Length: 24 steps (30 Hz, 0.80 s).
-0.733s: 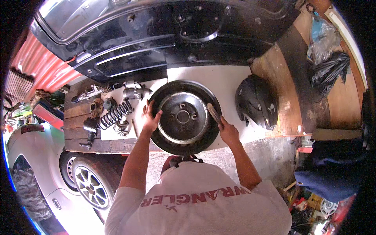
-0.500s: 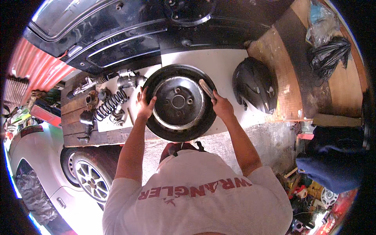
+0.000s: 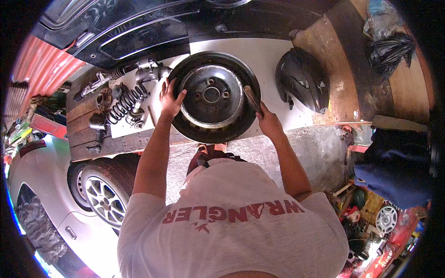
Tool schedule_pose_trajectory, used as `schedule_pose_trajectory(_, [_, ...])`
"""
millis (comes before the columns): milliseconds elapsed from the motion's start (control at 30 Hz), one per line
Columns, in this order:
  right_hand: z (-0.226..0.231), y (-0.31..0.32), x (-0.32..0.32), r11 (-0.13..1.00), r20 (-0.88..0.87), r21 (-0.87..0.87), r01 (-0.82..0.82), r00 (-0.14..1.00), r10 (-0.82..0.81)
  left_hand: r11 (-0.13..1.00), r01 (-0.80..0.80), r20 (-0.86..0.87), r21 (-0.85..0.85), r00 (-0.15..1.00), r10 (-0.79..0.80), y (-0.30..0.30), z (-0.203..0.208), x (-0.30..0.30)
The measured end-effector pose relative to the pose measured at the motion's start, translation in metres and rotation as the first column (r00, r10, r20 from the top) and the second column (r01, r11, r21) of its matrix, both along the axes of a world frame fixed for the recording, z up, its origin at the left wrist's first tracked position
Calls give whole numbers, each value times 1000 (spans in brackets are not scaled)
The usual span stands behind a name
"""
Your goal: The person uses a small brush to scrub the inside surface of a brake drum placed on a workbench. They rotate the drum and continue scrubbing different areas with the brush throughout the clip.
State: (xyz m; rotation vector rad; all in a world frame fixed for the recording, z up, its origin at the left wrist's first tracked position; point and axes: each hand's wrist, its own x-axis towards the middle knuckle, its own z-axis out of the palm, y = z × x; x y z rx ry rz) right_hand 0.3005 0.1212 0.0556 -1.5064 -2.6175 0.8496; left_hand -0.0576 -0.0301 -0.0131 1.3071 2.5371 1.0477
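A black steel wheel rim point(image 3: 213, 110) lies face up on the white board, its round centre hole and bolt holes showing. My left hand point(image 3: 172, 99) grips its left edge, thumb over the lip and fingers along the outer side. On the opposite side, my right hand point(image 3: 270, 121) is closed round a slim, flat, brush-like tool point(image 3: 251, 97). The tool's far end rests against the worn, light ring inside the rim; its underside is hidden.
A coil spring point(image 3: 129, 104), a shock absorber point(image 3: 98, 83) and other car parts lie at the left of the wooden bench point(image 3: 83, 123). A black helmet point(image 3: 301, 81) sits to the right. A dark car panel point(image 3: 153, 39) stands behind. Tyred wheels point(image 3: 104, 197) are below, near a silver car point(image 3: 44, 178).
The view has tipped, so the bench appears higher. My right hand has drawn the tool outward and lower along the rim's right side. My left hand keeps its hold.
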Motion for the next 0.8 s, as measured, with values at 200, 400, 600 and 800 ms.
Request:
schedule_pose_trajectory(200, [-13,5,-19,993,-57,59,105,993,-102,999,30,2,-40,1000,-30,4,5,2])
schedule_pose_trajectory(400, [-6,-37,-24,974,-57,15,228,972,-227,993,66,-88,-97,993,-75,-2,-2,8])
schedule_pose_trajectory(600, [-27,-102,12,962,-276,-77,260,922,-271,966,150,-84,-212,982,-171,-18,3,34])
schedule_pose_trajectory(800, [-10,-127,-3,966,-271,-44,256,927,-258,980,184,-70,-73,979,-189,-41,-4,49])
